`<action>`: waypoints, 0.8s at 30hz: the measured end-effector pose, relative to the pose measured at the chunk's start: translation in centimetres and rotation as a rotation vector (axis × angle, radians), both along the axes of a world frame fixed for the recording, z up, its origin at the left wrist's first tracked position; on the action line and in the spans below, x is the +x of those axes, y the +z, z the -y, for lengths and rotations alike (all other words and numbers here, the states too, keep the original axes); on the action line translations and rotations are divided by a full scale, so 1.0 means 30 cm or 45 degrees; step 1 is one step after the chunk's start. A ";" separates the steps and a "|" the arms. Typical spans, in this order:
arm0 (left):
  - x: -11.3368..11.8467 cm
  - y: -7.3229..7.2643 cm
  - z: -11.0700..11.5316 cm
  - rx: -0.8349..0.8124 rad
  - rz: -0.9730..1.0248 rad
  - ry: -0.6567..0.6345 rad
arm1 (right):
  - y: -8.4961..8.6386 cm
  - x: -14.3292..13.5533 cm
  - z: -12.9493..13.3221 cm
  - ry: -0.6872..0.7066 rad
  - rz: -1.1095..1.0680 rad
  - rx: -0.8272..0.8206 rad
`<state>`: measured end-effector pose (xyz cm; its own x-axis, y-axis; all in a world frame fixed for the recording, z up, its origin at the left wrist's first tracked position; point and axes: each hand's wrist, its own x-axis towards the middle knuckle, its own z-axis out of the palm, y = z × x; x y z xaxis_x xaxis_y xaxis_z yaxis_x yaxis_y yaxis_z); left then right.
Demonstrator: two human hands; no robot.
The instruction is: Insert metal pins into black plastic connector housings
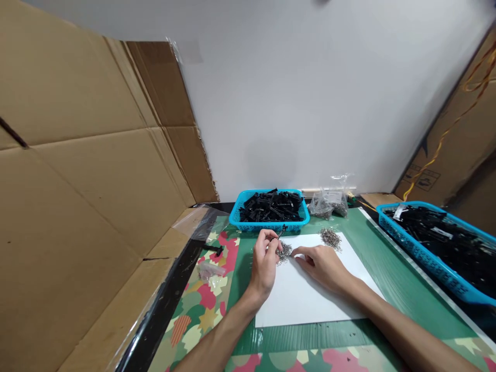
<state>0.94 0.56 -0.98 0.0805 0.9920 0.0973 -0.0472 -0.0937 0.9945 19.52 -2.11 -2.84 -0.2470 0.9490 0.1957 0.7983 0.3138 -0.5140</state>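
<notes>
My left hand [266, 263] is closed on a thin black plastic part [282, 231], which points up and away between thumb and fingers. Its exact kind is too small to tell. Just beside these fingers, a pile of tiny silvery metal pieces [285, 252] lies on a sheet of white paper [310, 299]. My right hand [320, 262] rests low over the paper, its index fingertip at the right edge of that pile. The index finger and thumb look slightly apart, with nothing visible between them. Farther back on the paper sits a second pile of small metal pieces [330, 238].
A blue basket [269, 226] full of black plastic parts stands at the back; another blue basket [426, 262] is at right. Clear bags [329, 202] lie by the wall. A black piece [213, 249] and small plastic bag [211, 272] are at left, near cardboard [96, 181].
</notes>
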 end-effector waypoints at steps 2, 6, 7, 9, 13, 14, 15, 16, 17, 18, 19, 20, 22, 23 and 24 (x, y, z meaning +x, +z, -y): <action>-0.003 -0.006 -0.004 -0.002 -0.005 0.007 | -0.004 0.005 0.002 0.022 0.004 -0.001; -0.004 -0.014 -0.009 -0.004 -0.003 0.021 | -0.011 0.018 0.006 0.028 -0.019 -0.027; -0.004 -0.014 -0.009 -0.004 -0.003 0.022 | -0.013 0.020 0.007 0.024 -0.028 -0.032; -0.004 -0.010 -0.009 -0.003 -0.008 0.023 | -0.014 0.020 0.007 0.024 -0.031 -0.030; -0.009 0.002 -0.006 0.007 -0.020 0.040 | -0.015 0.013 0.010 0.045 0.032 0.001; -0.010 0.003 -0.005 0.009 -0.022 0.049 | -0.015 0.012 0.011 0.044 0.051 0.004; -0.012 0.004 -0.005 0.010 -0.023 0.056 | -0.015 0.012 0.012 0.040 0.067 0.004; -0.013 0.004 -0.005 0.010 -0.023 0.062 | -0.015 0.012 0.012 0.033 0.083 0.001; -0.014 0.002 -0.005 0.008 -0.023 0.065 | -0.015 0.014 0.013 0.028 0.098 -0.002; -0.014 0.001 -0.006 0.006 -0.023 0.066 | -0.016 0.015 0.014 0.025 0.112 -0.005; -0.014 -0.001 -0.007 0.004 -0.022 0.068 | -0.016 0.016 0.015 0.025 0.124 -0.006; -0.013 -0.003 -0.007 0.003 -0.021 0.069 | -0.015 0.017 0.016 0.027 0.133 -0.009; -0.010 -0.006 -0.009 0.000 -0.016 0.073 | -0.012 0.019 0.018 0.037 0.136 -0.015; -0.009 -0.006 -0.010 -0.001 -0.013 0.074 | -0.010 0.019 0.019 0.042 0.132 -0.020; -0.008 -0.007 -0.011 -0.002 -0.009 0.074 | -0.009 0.020 0.020 0.046 0.126 -0.025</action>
<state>0.70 0.89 -1.19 0.0233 0.9952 0.0950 -0.0347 -0.0942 0.9950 20.12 -2.71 -3.10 -0.2984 0.9425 0.1501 0.8340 0.3340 -0.4392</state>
